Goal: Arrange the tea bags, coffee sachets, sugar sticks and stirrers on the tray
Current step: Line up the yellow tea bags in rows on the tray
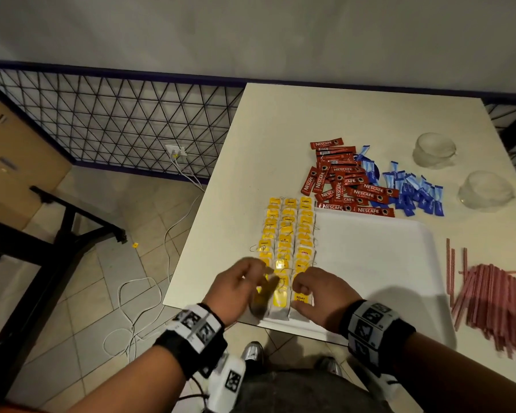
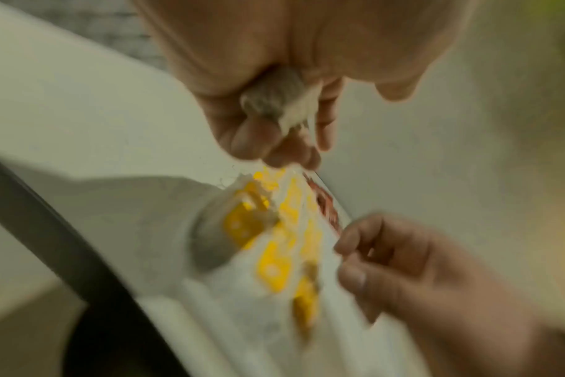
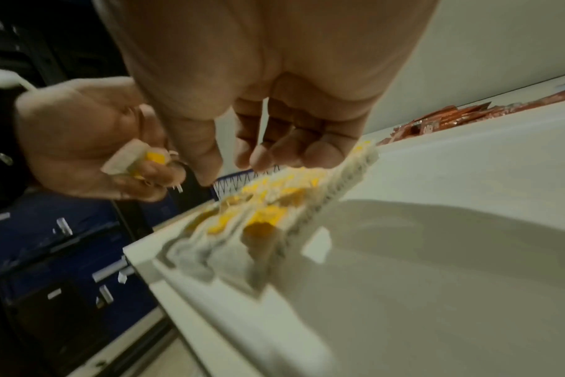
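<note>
1. Your left hand (image 1: pixel 241 289) hovers at the near left corner of the white rectangular plastic tray (image 1: pixel 379 257), fingers curled round one white paper tea bag with a yellow tag (image 3: pixel 136 159). The bag is crumpled in your palm, clear of the tray.
2. Your right hand (image 1: pixel 318 292) sits just right of the left one, over the tray's near edge. Its fingers hang loosely bent above the rows, and I can't see anything between them.
3. The rows of white tea bags with yellow tags (image 1: pixel 288 234) run in three columns along the tray's left side, from its near edge to its far edge, overlapping like shingles.
4. The heap of red Nescafé coffee sachets (image 1: pixel 344 183) lies on the table just beyond the tray's far edge, the nearest ones touching or overlapping that edge.
5. The blue paper sugar sticks (image 1: pixel 411 190) are piled beyond the tray's far right corner, against the right of the red heap.
6. The pink striped stirrers (image 1: pixel 495 302) lie in a loose bundle off the tray's right side.
7. Two clear glass cups (image 1: pixel 434 150) stand upside down well beyond the tray's far right corner.
8. Everything rests on the white square table (image 1: pixel 268 129).
</note>
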The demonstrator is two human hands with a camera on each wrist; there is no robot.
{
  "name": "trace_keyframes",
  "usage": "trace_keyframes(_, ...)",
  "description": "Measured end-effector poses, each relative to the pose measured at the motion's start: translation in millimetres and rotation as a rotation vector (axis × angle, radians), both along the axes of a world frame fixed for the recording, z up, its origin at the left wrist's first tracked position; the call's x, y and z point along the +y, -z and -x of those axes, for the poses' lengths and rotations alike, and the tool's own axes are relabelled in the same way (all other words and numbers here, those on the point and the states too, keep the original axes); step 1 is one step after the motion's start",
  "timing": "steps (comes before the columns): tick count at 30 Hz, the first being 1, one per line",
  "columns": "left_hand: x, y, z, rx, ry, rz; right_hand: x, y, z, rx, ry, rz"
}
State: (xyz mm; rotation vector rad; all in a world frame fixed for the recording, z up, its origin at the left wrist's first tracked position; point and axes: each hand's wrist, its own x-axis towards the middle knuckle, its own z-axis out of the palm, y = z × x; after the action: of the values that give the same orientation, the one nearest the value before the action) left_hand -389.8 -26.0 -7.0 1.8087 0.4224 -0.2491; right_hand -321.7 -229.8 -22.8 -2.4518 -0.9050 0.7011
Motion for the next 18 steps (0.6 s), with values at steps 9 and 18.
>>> trace_keyframes(9,-5,-16,-23,0.253,-0.342,0.950,34,-43,-1,-0.072,-0.040,-0.335)
trace_keyframes(18,-25,-33,-34,0.167,-0.305,0.994,28,-50,-2,-0.065,0.038,-0.250)
